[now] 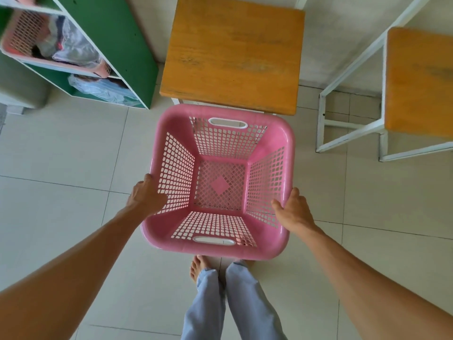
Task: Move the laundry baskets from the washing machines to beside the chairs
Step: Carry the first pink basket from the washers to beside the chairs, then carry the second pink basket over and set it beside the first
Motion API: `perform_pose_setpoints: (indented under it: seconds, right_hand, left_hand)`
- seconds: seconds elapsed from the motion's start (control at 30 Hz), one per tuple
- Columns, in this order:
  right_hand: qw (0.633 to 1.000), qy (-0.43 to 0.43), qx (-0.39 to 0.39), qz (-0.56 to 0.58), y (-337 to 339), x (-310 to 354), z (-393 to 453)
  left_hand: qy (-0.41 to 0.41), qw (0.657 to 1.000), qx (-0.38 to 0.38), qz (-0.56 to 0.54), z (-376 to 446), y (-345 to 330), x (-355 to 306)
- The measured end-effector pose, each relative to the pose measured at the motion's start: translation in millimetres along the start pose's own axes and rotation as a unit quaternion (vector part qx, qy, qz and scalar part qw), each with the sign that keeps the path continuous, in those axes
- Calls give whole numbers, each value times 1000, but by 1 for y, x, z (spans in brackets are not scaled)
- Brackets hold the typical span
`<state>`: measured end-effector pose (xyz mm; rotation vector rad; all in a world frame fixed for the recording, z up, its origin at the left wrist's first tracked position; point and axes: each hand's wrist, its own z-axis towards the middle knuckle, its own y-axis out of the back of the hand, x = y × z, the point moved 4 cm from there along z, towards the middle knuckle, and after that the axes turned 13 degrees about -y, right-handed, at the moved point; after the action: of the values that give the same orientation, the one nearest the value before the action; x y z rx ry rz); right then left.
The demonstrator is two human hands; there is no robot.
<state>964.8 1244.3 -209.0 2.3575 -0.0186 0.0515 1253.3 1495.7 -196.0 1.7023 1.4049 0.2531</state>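
Empty pink laundry basket (219, 182) sits in front of the nearer wooden chair (232, 52); I judge it light, stiff, open-lattice plastic, best taken at the side rims or the white handle slots. My left hand (147, 195) and right hand (293, 211) each clasp a side rim, fingers curled over it.

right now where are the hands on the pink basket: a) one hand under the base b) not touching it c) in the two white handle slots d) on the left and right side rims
d: the left hand and right hand grip the side rims of the pink basket, with both white handle slots free.
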Motion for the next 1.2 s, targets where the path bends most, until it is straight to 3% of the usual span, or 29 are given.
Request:
perform_pose_setpoints:
  seconds: [0.2,0.4,0.6,0.77,1.03,1.2]
  right_hand:
    - [1000,5,3,17,35,-10,-78]
    - [997,54,25,44,82,-28,-183]
    - [996,35,-11,78,144,-86,-238]
    - [985,-7,-61,164,188,-171,-249]
    - [937,-78,-131,314,262,-353,-233]
    - [900,-114,-170,386,308,-475,-214]
  left_hand:
    - [-131,990,53,-23,-96,29,-110]
    - [-292,952,88,-5,-186,54,-218]
    - [-351,926,130,56,-253,42,-294]
    - [-392,899,161,108,-298,15,-364]
    - [-435,858,190,198,-352,-68,-505]
    - [-450,843,224,193,-399,-134,-608]
